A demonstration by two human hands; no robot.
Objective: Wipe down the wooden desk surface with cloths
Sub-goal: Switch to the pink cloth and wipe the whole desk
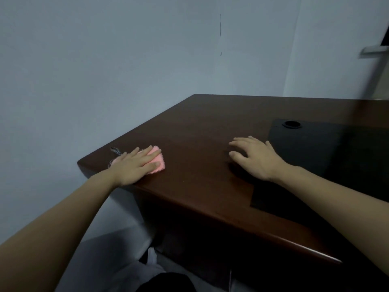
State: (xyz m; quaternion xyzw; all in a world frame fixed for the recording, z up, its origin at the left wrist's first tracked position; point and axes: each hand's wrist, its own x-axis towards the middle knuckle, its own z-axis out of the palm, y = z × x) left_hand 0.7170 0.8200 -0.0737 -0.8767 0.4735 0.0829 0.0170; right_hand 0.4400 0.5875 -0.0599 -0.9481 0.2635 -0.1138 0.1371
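My left hand (134,165) lies flat on the pink cloth (156,162), fingers straight, pressing it onto the table (200,127) near the left front corner; its grip is released, not curled round anything. A bit of dark mesh (115,152) sticks out from under that hand toward the table's edge. My right hand (254,157) rests on the bare wood to the right, well apart from the cloth, fingers spread and slightly bent, fingertips touching the surface, holding nothing. Just beside it lies a black mat (315,152) with a round hole (291,124) near its far corner. A pale wall (105,60) stands behind.
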